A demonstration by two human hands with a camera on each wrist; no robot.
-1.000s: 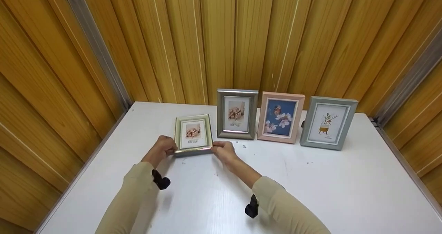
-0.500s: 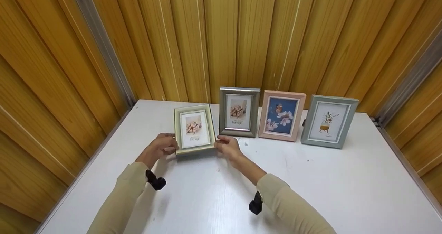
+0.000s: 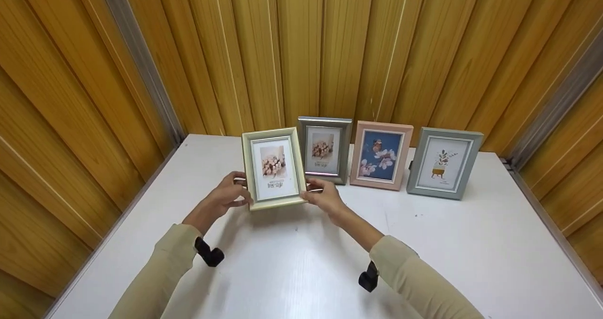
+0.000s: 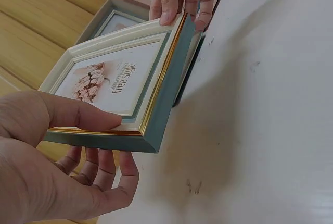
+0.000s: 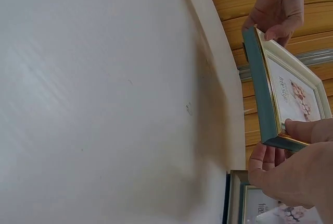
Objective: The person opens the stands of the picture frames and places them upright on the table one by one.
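A cream picture frame (image 3: 275, 203) with a gold line and blue-green sides is held between both hands, tilted back and raised off the white table. At its lower left corner, the left hand (image 3: 225, 196) grips it, thumb on the front and fingers beneath, as the left wrist view shows of the frame's edge (image 4: 165, 104). The right hand (image 3: 326, 199) pinches the lower right corner the same way; in the right wrist view its thumb (image 5: 304, 130) lies on the front. Behind the held frame stands a grey-brown picture frame (image 3: 343, 161), its left edge partly covered.
A pink picture frame (image 3: 403, 161) with a blue flower picture and a grey-green picture frame (image 3: 466, 168) stand upright to the right on the white table (image 3: 292, 272). Yellow wood-look panels (image 3: 301, 50) wall the back and sides.
Both hands have lifted the cream picture frame from lying low on the table, tilting it more upright and shifting it slightly right. The other frames have stayed in place.
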